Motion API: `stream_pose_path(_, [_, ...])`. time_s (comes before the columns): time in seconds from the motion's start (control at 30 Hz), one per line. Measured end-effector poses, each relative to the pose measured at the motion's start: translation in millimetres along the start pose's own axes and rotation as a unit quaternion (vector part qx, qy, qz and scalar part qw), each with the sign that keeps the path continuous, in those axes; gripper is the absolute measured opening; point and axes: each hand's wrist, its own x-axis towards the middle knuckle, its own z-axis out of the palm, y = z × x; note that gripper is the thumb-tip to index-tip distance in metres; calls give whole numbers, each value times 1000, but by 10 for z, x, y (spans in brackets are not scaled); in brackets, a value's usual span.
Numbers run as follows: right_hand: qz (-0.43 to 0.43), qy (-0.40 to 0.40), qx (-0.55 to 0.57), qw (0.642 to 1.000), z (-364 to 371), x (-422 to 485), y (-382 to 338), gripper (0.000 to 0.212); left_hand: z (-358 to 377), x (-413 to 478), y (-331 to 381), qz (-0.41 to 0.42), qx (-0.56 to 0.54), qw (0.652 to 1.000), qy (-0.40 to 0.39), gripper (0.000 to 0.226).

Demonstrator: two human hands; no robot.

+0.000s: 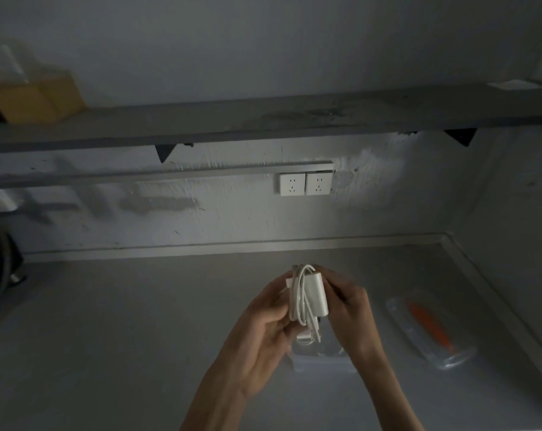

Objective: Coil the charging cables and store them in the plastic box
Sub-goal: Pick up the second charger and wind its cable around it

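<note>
Together, left hand and right hand each closed around coiled white charging cable, charger block

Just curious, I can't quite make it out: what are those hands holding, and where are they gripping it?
A white charger wrapped in its cable, pinched by its sides between left hand and right hand.

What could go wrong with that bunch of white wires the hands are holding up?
1. The white cable is only loosely looped around the white charger, and its plug end dangles below, so the loops might slip off and unwind.
2. The left hand and right hand hold the bundle in the air above the grey counter, so a loose grip could drop it.
3. The picture is dim and blurry, and the clear container sits off to the right, easy to miss.
</note>
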Motion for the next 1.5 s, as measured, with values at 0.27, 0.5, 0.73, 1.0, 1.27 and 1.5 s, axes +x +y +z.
stream_pose_path(0.27, [22, 33, -58, 998, -34, 54, 134, 39, 186, 55, -47, 160, 390, 896, 140, 23])
stream_pose_path(0.5, [34, 92, 46, 994, 20, -16, 95, 20, 180, -18, -193, 166, 435, 873, 143, 22])
stream_pose_path(0.73, [59, -95, -17, 994, -28, 5, 145, 28, 134, -14, 42, 132, 399, 896, 144, 22])
stream_pose_path(1.0, [46, -171, -256, 950, 100, -751, 103, 21, -22, 364, 474, 116, 225, 944, 214, 27])
stream_pose_path(1.27, [-300, -64, -437, 845, -590, -295, -750, 14, 120, 97, 139, 72, 405, 910, 55, 27])
stream_pose_path(1.5, [-265, -36, -420, 867, -816, -53, -757, 28, 381, -120, 291, 84, 354, 931, -11, 39])
